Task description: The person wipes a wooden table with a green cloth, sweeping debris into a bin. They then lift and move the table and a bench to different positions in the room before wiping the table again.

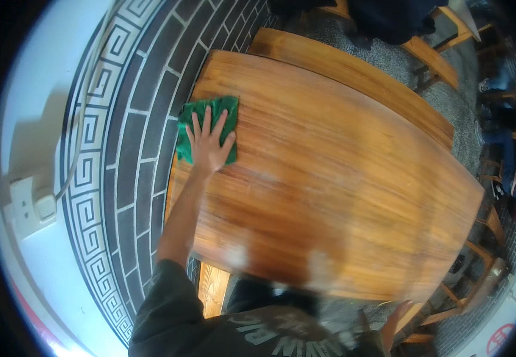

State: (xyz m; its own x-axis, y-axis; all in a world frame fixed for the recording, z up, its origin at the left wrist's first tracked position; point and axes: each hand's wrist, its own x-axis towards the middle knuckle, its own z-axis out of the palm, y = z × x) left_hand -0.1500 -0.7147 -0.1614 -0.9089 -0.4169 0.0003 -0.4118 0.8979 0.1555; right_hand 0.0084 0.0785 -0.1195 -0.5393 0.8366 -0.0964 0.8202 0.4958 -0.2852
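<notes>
Palm down and fingers spread, my left hand presses on a green cloth. The cloth lies flat, slightly rumpled, on a wooden tabletop, along its left side by the wall. It shows around my fingers, which are not curled around it. Low on the right, my right hand is at the near edge of the tabletop. It is partly blurred, and I cannot tell whether its fingers touch the edge. Pale shiny reflections lie across the wood.
A dark brick-patterned wall borders the tabletop on the left, with a socket and plug above it. A wooden bench runs along the far side; another bench is below me. Seated people are at the right.
</notes>
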